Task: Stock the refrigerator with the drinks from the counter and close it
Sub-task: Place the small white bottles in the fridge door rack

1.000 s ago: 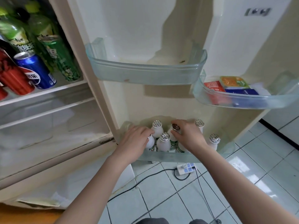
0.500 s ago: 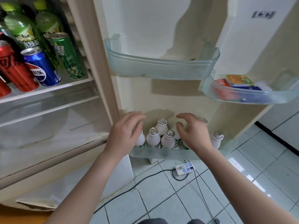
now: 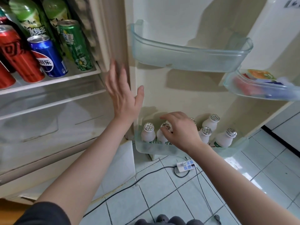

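Bottles (image 3: 147, 135) stand in the bottom door bin (image 3: 230, 151): small, light, smooth plastic I judge, foil caps (image 3: 231, 132) thin, so grip the neck. My right hand (image 3: 181, 132) hovers over them, fingers loose, holding nothing; my left hand (image 3: 123, 96) is spread flat, empty.

Bottom door bin (image 3: 233, 151) holds perhaps six white foil-capped bottles (image 3: 224, 140).

White bottles (image 3: 148, 134): small, foil-capped, upright; at least five in view, spread from the left end to the right end of the bottom door bin (image 3: 230, 151).
Red cans (image 3: 17, 59), blue can (image 3: 48, 57), green can (image 3: 76, 46): upright, along the front edge of the shelf (image 3: 56, 82).
Green bottles (image 3: 27, 18): upright, behind the cans.
Refrigerator door (image 3: 186, 95): open.
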A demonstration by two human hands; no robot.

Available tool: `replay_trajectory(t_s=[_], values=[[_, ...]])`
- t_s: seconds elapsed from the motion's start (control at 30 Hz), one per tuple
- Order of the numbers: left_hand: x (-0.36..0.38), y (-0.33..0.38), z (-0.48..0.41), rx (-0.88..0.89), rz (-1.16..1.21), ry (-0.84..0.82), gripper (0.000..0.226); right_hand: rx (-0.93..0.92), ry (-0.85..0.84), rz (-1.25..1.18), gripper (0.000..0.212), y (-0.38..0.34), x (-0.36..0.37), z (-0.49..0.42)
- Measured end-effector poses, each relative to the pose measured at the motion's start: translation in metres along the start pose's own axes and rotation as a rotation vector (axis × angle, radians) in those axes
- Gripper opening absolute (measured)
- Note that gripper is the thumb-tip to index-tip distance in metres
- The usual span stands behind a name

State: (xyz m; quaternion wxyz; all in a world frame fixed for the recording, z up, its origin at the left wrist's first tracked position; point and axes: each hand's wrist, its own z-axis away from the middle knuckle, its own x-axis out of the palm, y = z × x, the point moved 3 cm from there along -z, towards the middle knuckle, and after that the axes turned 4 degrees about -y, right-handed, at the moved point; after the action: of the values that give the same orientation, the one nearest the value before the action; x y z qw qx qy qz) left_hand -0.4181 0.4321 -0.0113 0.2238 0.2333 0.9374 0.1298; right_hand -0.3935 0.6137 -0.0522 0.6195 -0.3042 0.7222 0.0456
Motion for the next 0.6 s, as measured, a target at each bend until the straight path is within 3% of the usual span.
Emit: replay_trajectory(t_s=[0.1,0.23,0.37,0.6], values=[[0.007,-0.004,0.002,0.011,0.003,0.019,0.047,-0.040,-0.093,0.036,0.039,-0.006,0.012,-0.011],[0.011,-0.008,0.003,-0.052,-0.022,0.024,0.061,-0.143,-0.249,0.127,0.046,-0.013,0.027,-0.025],[0.013,-0.010,0.004,-0.050,-0.039,0.032,0.058,-0.180,-0.257,0.136,0.046,-0.018,0.034,-0.032],[0.017,-0.014,0.005,-0.048,-0.074,0.041,0.058,-0.075,-0.239,0.062,0.037,-0.013,0.040,-0.033]])
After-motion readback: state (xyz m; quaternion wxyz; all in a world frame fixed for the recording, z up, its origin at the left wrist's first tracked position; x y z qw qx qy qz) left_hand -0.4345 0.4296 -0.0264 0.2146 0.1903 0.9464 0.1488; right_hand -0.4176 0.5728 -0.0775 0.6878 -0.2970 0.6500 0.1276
